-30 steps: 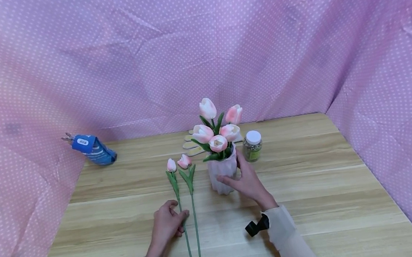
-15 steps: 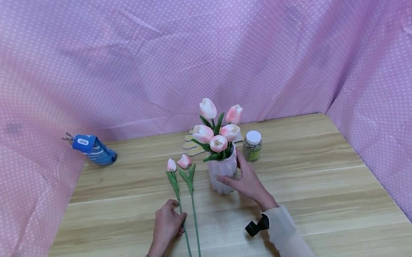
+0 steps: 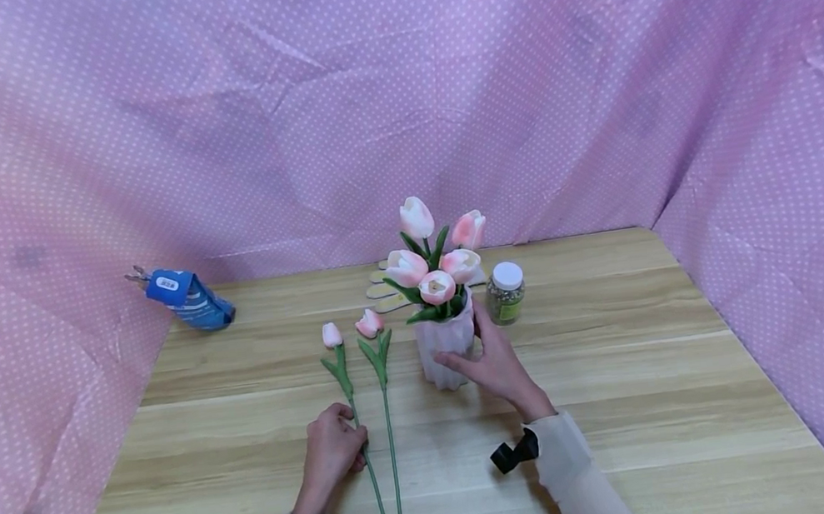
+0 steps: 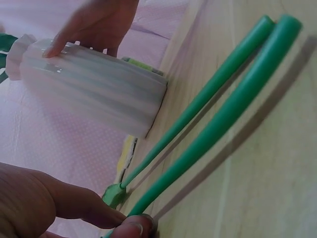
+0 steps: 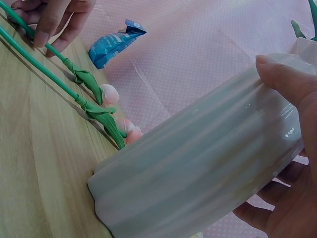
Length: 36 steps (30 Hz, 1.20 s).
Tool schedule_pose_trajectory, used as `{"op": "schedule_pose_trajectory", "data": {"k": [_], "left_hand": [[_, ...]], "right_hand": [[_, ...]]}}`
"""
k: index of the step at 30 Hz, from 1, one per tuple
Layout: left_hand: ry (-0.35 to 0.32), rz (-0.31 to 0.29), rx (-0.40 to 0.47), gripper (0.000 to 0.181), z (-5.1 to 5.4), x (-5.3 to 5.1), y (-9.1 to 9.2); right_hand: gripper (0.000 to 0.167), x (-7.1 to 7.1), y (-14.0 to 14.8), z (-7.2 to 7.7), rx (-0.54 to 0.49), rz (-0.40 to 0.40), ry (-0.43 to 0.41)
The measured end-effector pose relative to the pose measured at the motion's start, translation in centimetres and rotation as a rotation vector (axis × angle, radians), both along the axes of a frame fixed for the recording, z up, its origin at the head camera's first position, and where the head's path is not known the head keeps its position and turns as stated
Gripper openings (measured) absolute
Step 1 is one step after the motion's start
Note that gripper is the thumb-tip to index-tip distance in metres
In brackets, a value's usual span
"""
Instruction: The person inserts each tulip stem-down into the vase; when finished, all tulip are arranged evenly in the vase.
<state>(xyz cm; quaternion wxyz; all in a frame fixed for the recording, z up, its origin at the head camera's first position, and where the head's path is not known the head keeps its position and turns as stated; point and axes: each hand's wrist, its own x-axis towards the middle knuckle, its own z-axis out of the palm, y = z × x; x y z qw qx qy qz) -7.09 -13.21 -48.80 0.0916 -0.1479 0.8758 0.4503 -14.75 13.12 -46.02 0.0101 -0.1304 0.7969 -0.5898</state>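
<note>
My left hand [image 3: 332, 448] pinches the green stem of the left tulip [image 3: 341, 372], a pink and white artificial flower. In the left wrist view its thumb and finger meet on that stem [image 4: 198, 148]. Beside it on the table lies a second tulip [image 3: 374, 353], roughly parallel and untouched. My right hand [image 3: 499, 365] holds the white fluted vase [image 3: 443, 352] by its right side, thumb at the front. Upright on the table, the vase bears several pink and white tulips [image 3: 436, 286]. The right wrist view shows the thumb and fingers around the glossy vase [image 5: 198, 153].
Right behind my right hand stands a jar [image 3: 507, 297] with a white lid. A patterned glove [image 3: 386, 293] lies partly hidden behind the vase. At the back left leans a blue packet [image 3: 194, 301] with metal tips sticking out. Pink dotted cloth [image 3: 396, 108] surrounds the wooden table [image 3: 616, 336].
The left tulip's head has swung left, away from the second tulip, with my left fingers on its stem. My right hand and the vase stay in place.
</note>
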Motion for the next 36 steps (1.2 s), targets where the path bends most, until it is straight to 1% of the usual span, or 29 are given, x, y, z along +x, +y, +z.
{"op": "schedule_pose_trajectory", "data": {"k": [4,7,13,15,21,27,31,36], "left_hand": [[0.009,0.009,0.056,0.026,-0.2,0.0,-0.4],[0.012,0.024,0.116,0.026,-0.4,0.1,-0.7],[-0.040,0.076,0.244,0.028,-0.6,0.1,-1.7],[-0.045,0.097,0.287,0.028,-0.6,0.1,-2.1],[-0.011,0.137,0.426,0.029,-0.4,0.0,-2.9],[-0.021,0.164,0.516,0.030,-0.1,-0.1,-3.5],[-0.010,0.182,0.607,0.029,0.2,-0.2,-3.8],[0.033,0.211,0.711,0.025,0.6,-0.3,-4.1]], "right_hand": [[0.091,0.0,0.0,0.0,0.003,0.000,0.004],[0.091,0.0,0.0,0.0,0.004,0.001,0.007],[0.091,0.0,0.0,-0.1,0.006,-0.001,-0.010],[0.091,0.0,0.0,-0.1,0.006,0.002,-0.008],[0.091,0.1,0.0,-0.1,0.000,0.007,-0.007],[0.092,0.0,0.1,-0.1,0.000,0.005,-0.021],[0.093,0.1,0.1,0.0,0.001,0.008,-0.007],[0.092,0.1,0.0,-0.1,0.004,0.005,0.033]]}}
